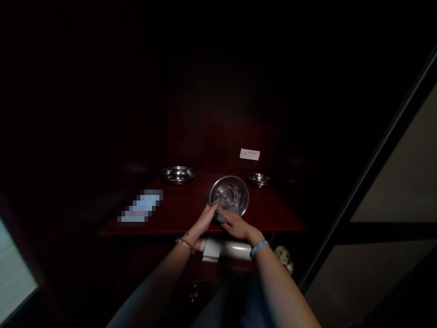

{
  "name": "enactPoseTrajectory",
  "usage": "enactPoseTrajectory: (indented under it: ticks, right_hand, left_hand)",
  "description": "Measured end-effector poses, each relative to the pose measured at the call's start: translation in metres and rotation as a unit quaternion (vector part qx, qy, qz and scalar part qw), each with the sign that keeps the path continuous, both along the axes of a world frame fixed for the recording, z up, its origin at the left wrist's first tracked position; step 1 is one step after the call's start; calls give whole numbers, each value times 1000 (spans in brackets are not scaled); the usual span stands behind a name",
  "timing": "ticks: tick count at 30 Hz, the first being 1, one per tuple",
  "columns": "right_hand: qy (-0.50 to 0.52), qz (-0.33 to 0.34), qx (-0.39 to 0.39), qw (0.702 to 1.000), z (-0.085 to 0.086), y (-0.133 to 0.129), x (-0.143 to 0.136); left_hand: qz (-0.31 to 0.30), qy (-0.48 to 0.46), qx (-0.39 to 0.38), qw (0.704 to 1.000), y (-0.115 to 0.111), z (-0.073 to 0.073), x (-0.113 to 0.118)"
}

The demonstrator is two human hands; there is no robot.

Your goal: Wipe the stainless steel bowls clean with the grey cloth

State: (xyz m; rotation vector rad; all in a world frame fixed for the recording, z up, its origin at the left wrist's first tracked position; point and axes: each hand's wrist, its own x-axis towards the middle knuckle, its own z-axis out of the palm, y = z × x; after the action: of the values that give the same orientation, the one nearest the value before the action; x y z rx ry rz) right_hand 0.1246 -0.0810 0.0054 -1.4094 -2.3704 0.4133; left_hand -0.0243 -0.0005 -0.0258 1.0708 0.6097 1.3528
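A shiny steel bowl [232, 186] is tipped up in front of me, its inside turned towards me. My left hand [205, 218] is closed on the bowl's near left edge, with the thumb over the rim. A crumpled grey cloth [221, 217] lies across the lower part of the bowl. Over that cloth, my right hand [237, 226] presses with its fingers pointing left, gripping it against the bowl. The fingertips of both hands nearly meet there; the fingers behind the bowl are hidden.
On the dark red shelf [273, 214] stand a steel dish [178, 175] at the back left and a smaller steel bowl [258, 179] at the back right. A blurred-out pale rectangle [141, 207] lies left. Below is a white cylinder [235, 250]; a socket plate [250, 154] is behind.
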Motion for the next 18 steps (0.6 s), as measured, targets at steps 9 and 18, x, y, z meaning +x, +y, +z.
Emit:
enactPoseTrajectory:
  ticks: [9, 18]
  right_hand:
    - [10, 14, 14, 1000, -2, 3, 3]
    - [-13, -29, -3, 999, 11, -8, 3]
  left_hand:
    - [1, -1, -10, 1000, 2, -2, 0]
    - [25, 9, -42, 999, 4, -3, 0]
